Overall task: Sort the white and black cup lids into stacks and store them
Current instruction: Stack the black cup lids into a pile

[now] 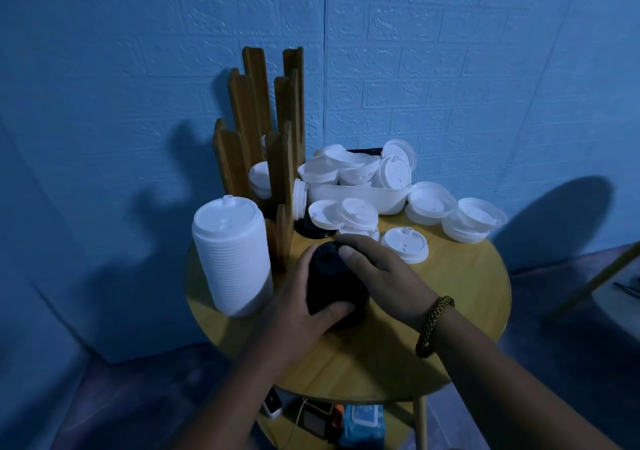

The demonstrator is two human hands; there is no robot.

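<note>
A stack of black lids point(332, 283) stands near the middle of the round wooden table point(450, 297). My left hand point(298, 297) grips its left and front side, thumb curled round the base. My right hand point(377, 273) grips its top and right side. A tall stack of white lids point(232, 255) stands at the left. Loose white lids point(404, 244) lie behind the hands, and a white tray point(356, 193) at the back holds several more. One black lid point(311, 231) lies partly under white lids.
A wooden slatted lid holder point(273, 131) stands at the back left against the blue brick-pattern wall, with white lids point(259, 179) in one slot. Two short white stacks point(474, 219) sit at the table's right back edge. Gadgets lie on a lower shelf point(322, 418).
</note>
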